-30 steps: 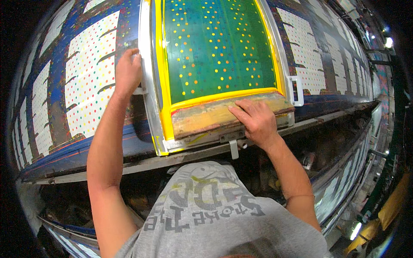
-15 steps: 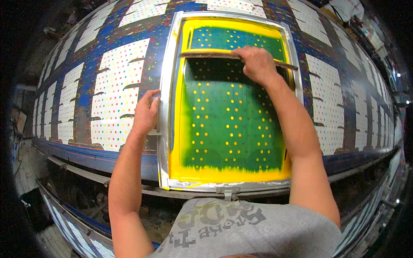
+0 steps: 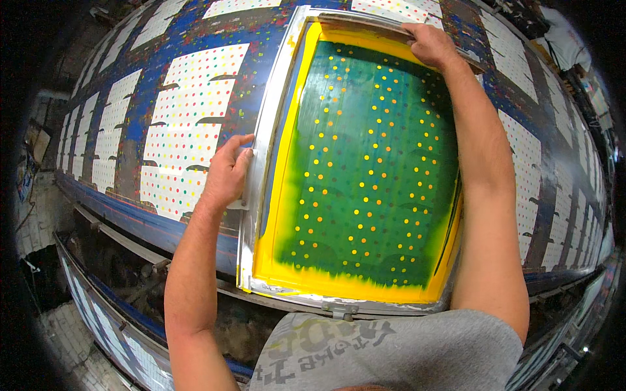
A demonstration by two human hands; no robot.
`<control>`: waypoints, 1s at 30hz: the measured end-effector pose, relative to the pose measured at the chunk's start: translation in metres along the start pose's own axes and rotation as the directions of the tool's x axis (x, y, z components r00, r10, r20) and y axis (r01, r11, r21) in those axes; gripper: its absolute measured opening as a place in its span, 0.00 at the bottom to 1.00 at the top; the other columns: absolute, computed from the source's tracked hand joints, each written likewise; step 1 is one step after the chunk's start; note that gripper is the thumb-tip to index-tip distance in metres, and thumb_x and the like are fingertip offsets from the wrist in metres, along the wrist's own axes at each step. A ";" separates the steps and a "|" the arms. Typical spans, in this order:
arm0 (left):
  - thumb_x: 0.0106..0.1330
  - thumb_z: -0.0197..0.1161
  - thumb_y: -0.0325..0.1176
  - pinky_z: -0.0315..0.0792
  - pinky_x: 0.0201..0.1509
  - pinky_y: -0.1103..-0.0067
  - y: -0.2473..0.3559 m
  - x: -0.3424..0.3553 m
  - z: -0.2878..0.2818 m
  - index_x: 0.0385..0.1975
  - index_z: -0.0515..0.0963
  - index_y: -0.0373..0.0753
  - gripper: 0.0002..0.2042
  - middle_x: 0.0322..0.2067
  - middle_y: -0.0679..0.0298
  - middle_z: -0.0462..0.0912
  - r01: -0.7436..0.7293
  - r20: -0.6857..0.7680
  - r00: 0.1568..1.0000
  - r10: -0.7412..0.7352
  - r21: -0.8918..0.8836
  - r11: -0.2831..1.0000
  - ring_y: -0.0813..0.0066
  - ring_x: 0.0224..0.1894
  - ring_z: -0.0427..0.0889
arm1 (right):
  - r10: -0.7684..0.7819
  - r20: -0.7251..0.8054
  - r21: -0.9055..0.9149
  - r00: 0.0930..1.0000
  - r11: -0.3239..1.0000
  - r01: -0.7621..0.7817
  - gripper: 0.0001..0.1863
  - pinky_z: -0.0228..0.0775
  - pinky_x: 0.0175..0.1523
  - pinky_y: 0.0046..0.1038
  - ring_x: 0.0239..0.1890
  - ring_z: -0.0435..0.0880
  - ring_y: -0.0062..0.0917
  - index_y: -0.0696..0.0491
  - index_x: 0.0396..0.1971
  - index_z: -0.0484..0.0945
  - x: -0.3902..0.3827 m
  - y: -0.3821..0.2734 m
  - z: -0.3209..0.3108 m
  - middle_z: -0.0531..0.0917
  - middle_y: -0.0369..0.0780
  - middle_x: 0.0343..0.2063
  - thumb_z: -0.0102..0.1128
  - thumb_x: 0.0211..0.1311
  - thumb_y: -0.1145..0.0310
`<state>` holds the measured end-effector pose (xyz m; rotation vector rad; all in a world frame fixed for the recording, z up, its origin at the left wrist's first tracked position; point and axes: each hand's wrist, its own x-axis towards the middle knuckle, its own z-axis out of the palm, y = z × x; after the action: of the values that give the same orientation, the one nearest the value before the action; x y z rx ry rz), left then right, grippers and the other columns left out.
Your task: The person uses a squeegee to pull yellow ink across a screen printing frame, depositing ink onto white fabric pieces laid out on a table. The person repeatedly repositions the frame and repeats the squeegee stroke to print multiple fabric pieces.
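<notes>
Gripping the squeegee (image 3: 365, 30) at the far end of the screen (image 3: 358, 156) with clenched right hand (image 3: 432, 45); seemingly touching the left frame (image 3: 262, 144) edge with loosely parted left hand (image 3: 228, 171). Flanked left and right by dotted sheets (image 3: 195, 117) on a table (image 3: 147, 221); part-blocked, right, by forearm (image 3: 486, 143).

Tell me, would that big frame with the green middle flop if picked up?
Probably not: the frame looks metallic, so it should stay stiff. Its green screen is see-through, so probably thin and fragile. Wet-looking yellow ink could make edges slippery.
</notes>
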<state>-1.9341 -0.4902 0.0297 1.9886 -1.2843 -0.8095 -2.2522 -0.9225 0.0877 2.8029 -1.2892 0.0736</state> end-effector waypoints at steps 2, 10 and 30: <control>0.81 0.57 0.32 0.76 0.46 0.77 0.002 0.000 0.000 0.66 0.79 0.38 0.17 0.37 0.64 0.85 -0.004 -0.006 1.000 0.004 0.001 1.000 0.81 0.36 0.77 | -0.054 0.033 0.027 0.998 0.998 0.053 0.28 0.80 0.64 0.49 0.56 0.89 0.48 0.41 0.63 0.84 0.002 0.004 0.001 0.89 0.50 0.53 0.60 0.61 0.71; 0.80 0.58 0.31 0.79 0.56 0.70 0.010 -0.002 -0.001 0.63 0.80 0.36 0.16 0.48 0.50 0.89 0.056 0.024 0.998 -0.055 -0.047 0.997 0.67 0.45 0.86 | -0.153 0.114 0.112 0.982 0.984 0.140 0.25 0.80 0.62 0.50 0.54 0.89 0.50 0.46 0.58 0.86 -0.028 -0.010 -0.010 0.90 0.51 0.49 0.61 0.58 0.72; 0.70 0.67 0.41 0.78 0.64 0.59 -0.017 0.010 0.007 0.62 0.82 0.35 0.23 0.54 0.42 0.88 -0.167 -0.279 0.934 0.224 0.214 0.962 0.43 0.56 0.88 | -0.143 0.132 0.280 0.981 0.955 0.102 0.22 0.84 0.50 0.45 0.46 0.91 0.44 0.43 0.48 0.89 -0.373 -0.209 -0.072 0.91 0.42 0.41 0.67 0.52 0.77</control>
<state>-1.9267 -0.4947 0.0105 1.9917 -1.3870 -0.2831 -2.3379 -0.4992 0.1279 3.1729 -1.2125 0.0361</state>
